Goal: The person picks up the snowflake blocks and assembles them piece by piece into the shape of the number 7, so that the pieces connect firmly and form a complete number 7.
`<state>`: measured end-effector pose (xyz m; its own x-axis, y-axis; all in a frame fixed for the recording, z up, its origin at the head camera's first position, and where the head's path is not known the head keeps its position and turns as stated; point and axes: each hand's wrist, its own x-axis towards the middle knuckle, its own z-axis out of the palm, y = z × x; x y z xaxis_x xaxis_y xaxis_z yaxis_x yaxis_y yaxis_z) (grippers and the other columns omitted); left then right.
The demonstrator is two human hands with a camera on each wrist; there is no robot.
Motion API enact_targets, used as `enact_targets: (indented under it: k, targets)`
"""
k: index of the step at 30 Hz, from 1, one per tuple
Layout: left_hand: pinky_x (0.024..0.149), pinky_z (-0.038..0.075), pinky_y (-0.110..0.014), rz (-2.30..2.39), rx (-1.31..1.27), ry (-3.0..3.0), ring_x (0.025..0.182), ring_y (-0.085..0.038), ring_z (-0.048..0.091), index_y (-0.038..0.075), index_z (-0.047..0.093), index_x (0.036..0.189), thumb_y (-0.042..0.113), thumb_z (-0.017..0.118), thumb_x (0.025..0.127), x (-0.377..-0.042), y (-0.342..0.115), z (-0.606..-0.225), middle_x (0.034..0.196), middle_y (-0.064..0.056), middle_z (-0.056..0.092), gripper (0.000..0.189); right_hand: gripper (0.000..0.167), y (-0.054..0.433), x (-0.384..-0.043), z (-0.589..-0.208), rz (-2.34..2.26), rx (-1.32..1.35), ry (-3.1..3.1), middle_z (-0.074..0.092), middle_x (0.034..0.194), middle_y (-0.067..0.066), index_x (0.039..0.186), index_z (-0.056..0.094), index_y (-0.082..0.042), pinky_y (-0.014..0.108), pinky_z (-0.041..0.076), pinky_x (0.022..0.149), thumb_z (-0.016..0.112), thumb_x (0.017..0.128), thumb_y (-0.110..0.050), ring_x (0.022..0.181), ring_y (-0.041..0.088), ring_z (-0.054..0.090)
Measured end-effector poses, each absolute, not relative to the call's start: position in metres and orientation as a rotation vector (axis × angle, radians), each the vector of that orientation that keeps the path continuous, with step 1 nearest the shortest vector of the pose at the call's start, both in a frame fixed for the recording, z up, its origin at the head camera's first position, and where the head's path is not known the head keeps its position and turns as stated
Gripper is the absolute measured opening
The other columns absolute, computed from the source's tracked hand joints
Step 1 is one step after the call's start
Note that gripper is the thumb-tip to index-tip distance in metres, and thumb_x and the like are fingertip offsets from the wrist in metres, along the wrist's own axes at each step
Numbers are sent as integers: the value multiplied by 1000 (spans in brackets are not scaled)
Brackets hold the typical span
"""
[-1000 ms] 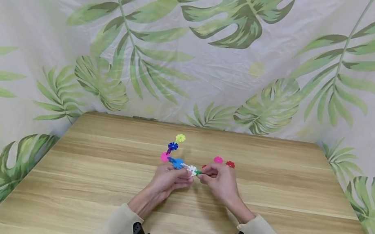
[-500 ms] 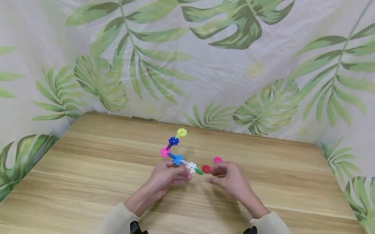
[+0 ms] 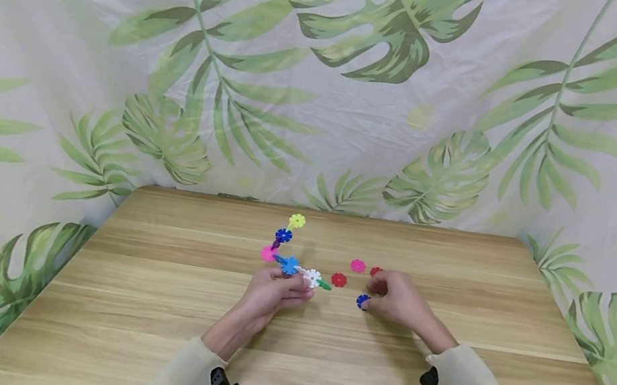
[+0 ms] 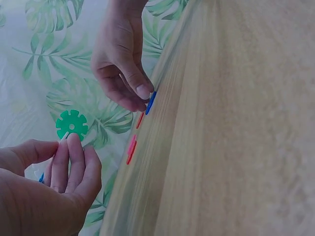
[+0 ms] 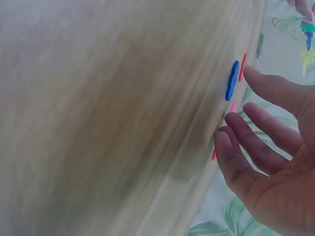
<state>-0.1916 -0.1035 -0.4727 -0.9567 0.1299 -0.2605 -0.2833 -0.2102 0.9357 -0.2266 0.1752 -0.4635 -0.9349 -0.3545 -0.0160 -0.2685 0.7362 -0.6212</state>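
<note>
My left hand [image 3: 269, 298] pinches a chain of interlocking snowflake discs, held above the table. Along it run a yellow disc [image 3: 297, 220], a dark blue one, a purple one, a pink one, light blue ones, a white disc [image 3: 313, 278] and, at the near end, a green disc [image 4: 72, 123] seen face-on in the left wrist view. My right hand [image 3: 402, 300] is just over a loose blue disc [image 3: 362, 301] that lies on the table. Its thumb and fingers are apart around the disc, and in the right wrist view the blue disc [image 5: 233, 81] shows uncovered, not gripped.
Between and beyond the hands lie a red disc [image 3: 339, 280], a pink disc [image 3: 357, 265] and another red disc [image 3: 376, 272], partly behind the right hand. The wooden table [image 3: 143, 301] ends at a leaf-patterned cloth [image 3: 356, 125].
My right hand has left the green disc at the chain's end and moved right to the loose blue disc, uncovering the red and pink discs. The left hand keeps the chain nearly in place.
</note>
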Motion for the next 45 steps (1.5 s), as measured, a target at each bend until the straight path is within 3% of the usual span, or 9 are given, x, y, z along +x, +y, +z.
enact_targets:
  k: [8,27,36,45]
  targets:
    - [96,66,-40,2238,-184,1798,90,-19,80,-10,68,116,3,69,98,-189,-106,-475,93,-10,80,21,24,178,-229,-467,-938,-504,2791,74,95,3,101,78,-6,34,58,80,89,83,-16,87,15,63]
    - [94,67,-38,2232,-192,1799,91,-19,80,-8,68,117,3,68,99,-189,-109,-478,95,-8,81,21,11,178,-230,-467,-954,-487,2750,74,88,0,92,79,-9,28,53,74,87,85,-14,82,14,61]
    - [95,67,-40,2234,-187,1803,91,-19,80,-7,69,114,4,68,99,-189,-108,-478,96,-9,81,18,16,180,-228,-469,-967,-481,2711,70,83,2,87,74,-6,25,50,66,88,84,-11,75,14,57]
    - [96,66,-40,2231,-189,1801,91,-19,80,-7,69,115,6,69,99,-190,-107,-477,97,-9,81,20,16,175,-221,-462,-1064,-460,2654,72,85,4,91,69,-5,25,57,69,84,86,-2,78,13,64]
